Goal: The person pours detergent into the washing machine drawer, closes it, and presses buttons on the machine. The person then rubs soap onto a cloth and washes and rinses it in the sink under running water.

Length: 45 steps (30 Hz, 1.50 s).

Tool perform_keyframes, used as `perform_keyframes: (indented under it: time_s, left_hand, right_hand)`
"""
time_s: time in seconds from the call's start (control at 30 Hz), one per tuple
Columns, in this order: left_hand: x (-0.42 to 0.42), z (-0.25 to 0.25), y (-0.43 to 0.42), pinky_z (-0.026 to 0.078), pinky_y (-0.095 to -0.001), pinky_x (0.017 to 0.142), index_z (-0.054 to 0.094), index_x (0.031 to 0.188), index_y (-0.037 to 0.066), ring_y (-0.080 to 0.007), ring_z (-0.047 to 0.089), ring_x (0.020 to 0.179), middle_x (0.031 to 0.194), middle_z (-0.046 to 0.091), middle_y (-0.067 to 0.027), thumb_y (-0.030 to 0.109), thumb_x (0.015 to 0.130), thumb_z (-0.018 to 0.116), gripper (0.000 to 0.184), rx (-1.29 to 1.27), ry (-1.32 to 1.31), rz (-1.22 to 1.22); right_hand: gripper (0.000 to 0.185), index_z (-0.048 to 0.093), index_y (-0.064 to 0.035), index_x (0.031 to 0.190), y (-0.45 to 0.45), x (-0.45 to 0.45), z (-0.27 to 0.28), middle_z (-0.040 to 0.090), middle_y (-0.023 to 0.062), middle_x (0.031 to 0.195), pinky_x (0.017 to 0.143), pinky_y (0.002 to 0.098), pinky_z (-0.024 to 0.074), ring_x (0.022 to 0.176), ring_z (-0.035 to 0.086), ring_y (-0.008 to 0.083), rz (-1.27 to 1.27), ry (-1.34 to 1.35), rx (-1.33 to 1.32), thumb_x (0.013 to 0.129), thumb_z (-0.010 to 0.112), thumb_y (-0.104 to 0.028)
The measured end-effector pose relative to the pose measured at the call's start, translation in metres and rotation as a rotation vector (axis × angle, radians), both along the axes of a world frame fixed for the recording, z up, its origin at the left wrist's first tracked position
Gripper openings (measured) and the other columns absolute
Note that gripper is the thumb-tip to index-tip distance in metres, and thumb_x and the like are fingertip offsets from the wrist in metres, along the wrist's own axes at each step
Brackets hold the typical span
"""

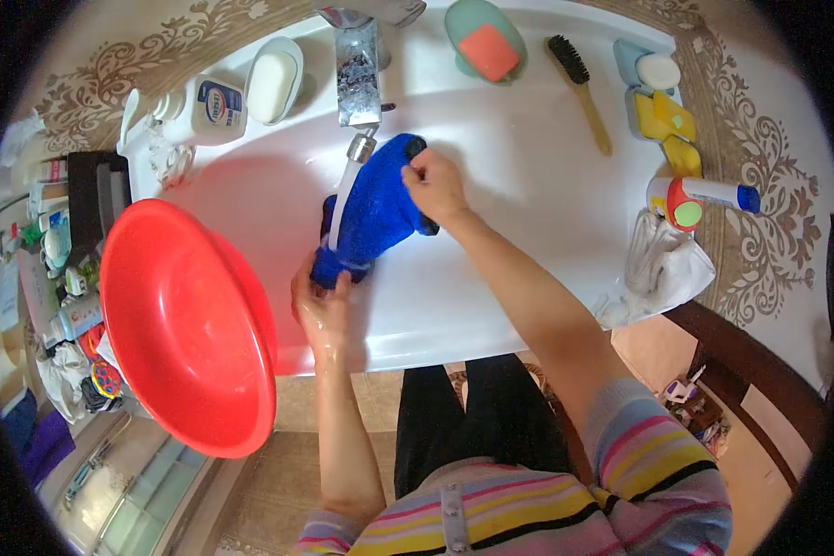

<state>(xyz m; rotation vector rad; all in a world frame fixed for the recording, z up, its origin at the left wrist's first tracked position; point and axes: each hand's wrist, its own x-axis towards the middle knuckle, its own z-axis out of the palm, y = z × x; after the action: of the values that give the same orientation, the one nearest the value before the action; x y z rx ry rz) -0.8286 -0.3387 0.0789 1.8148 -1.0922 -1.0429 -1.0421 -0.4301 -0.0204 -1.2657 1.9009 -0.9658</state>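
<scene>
A blue cloth item with dark edges (380, 204) hangs stretched between my two hands over the white sink (528, 185). Its upper right edge is pinched in my right hand (437, 189). Lower down, my left hand (322, 301) is wrapped round its bottom end, with wet fingers. Water runs from the metal faucet (358, 83) onto the cloth near my left hand.
A red basin (185, 324) leans at the left. Along the back rim are a white bottle (208, 111), white soap (271, 86), pink soap (489, 52) and a brush (579, 93). Yellow sponges (663, 116), an orange-and-white container (681, 204) and a white cloth (667, 259) lie right.
</scene>
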Motion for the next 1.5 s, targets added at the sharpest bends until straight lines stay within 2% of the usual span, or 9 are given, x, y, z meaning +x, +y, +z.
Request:
perform_keyframes:
  time_s: [0.2,0.43,0.67,0.83,0.97,1.03,1.07,1.13,1.5]
  left_hand:
    - [0.015,0.012,0.017,0.049,-0.0330,0.078,0.060,0.104,0.000,-0.0277,0.059,0.089,0.098,0.060,-0.0142,0.002,0.069,0.070,0.036,0.108,-0.666,-0.323]
    - [0.013,0.020,0.006,0.045,-0.0366,0.084,0.055,0.098,-0.001,-0.0237,0.056,0.088,0.099,0.058,-0.0144,0.004,0.076,0.061,0.024,0.213,0.069,-0.178]
    - [0.017,-0.073,-0.031,0.043,-0.0435,0.092,0.051,0.125,0.005,-0.0332,0.055,0.104,0.116,0.055,-0.0205,0.019,0.081,0.064,0.048,0.052,-0.800,-0.366]
    - [-0.012,-0.061,-0.037,0.039,-0.0490,0.096,0.045,0.136,0.010,-0.0359,0.051,0.113,0.124,0.052,-0.0231,0.026,0.082,0.063,0.058,0.155,-0.810,-0.415]
    - [-0.016,-0.074,-0.038,0.039,-0.0499,0.099,0.047,0.132,0.004,-0.0342,0.052,0.113,0.126,0.053,-0.0206,0.038,0.085,0.063,0.060,0.190,-0.453,-0.227]
    - [-0.026,-0.078,-0.046,0.042,-0.0501,0.097,0.048,0.128,0.002,-0.0341,0.053,0.111,0.127,0.053,-0.0203,0.043,0.086,0.062,0.060,0.118,-0.195,-0.077]
    - [-0.032,-0.069,-0.059,0.046,-0.0478,0.093,0.050,0.125,0.001,-0.0336,0.056,0.106,0.123,0.055,-0.0201,0.046,0.087,0.062,0.060,0.168,0.370,0.088]
    - [-0.043,-0.015,-0.070,0.056,-0.0378,0.078,0.054,0.114,0.004,-0.0298,0.061,0.090,0.106,0.059,-0.0166,0.048,0.090,0.059,0.051,0.183,1.204,0.093]
    - [-0.052,-0.023,-0.088,0.040,-0.0258,0.045,0.057,0.084,0.013,-0.0101,0.050,0.053,0.064,0.052,0.0023,0.045,0.093,0.054,0.033,0.164,1.209,0.100]
  right_hand:
    - [0.025,0.060,-0.0035,0.102,0.036,-0.071,0.072,0.055,0.0040,0.083,0.072,0.0314,0.0471,0.076,0.056,0.0184,0.010,-0.445,-0.100,0.082,0.070,-0.013]
    - [0.031,0.065,-0.0055,0.095,0.058,-0.107,0.088,0.056,0.0141,0.101,0.079,0.0396,0.0473,0.093,0.057,0.0295,0.944,0.269,0.117,0.068,0.077,-0.014]
    - [0.052,0.060,-0.0058,0.116,0.030,-0.045,0.019,0.053,0.0203,0.118,0.092,0.0429,0.0436,0.107,0.051,0.0355,0.298,0.285,-0.023,0.078,0.071,-0.040]
    - [0.064,0.052,-0.0178,0.131,0.073,0.028,0.022,0.042,0.0177,0.136,0.098,0.0465,0.0409,0.124,0.041,0.0343,0.728,0.351,-0.008,0.073,0.077,-0.021]
    - [0.060,0.054,-0.0179,0.131,0.035,0.021,0.000,0.055,0.0144,0.121,0.087,0.0436,0.0483,0.106,0.055,0.0291,0.434,0.463,-0.203,0.074,0.072,-0.010]
    - [0.061,0.052,-0.0177,0.133,0.024,0.046,0.037,0.061,0.0082,0.107,0.068,0.0338,0.0533,0.087,0.061,0.0191,0.049,-0.961,0.365,0.076,0.065,0.002]
    - [0.062,0.050,-0.0157,0.135,0.031,0.052,0.071,0.061,0.0032,0.100,0.056,0.0248,0.0501,0.078,0.059,0.0119,0.125,-1.088,0.341,0.077,0.063,0.004]
    - [0.062,0.048,-0.0103,0.135,0.050,0.057,0.098,0.061,0.0077,0.104,0.068,0.0262,0.0524,0.085,0.061,0.0172,0.360,-0.930,0.068,0.078,0.067,0.001]
    - [0.043,0.060,-0.0051,0.111,0.051,0.057,0.137,0.062,0.0169,0.106,0.083,0.0329,0.0500,0.096,0.064,0.0253,0.317,-0.441,-0.248,0.073,0.078,-0.012]
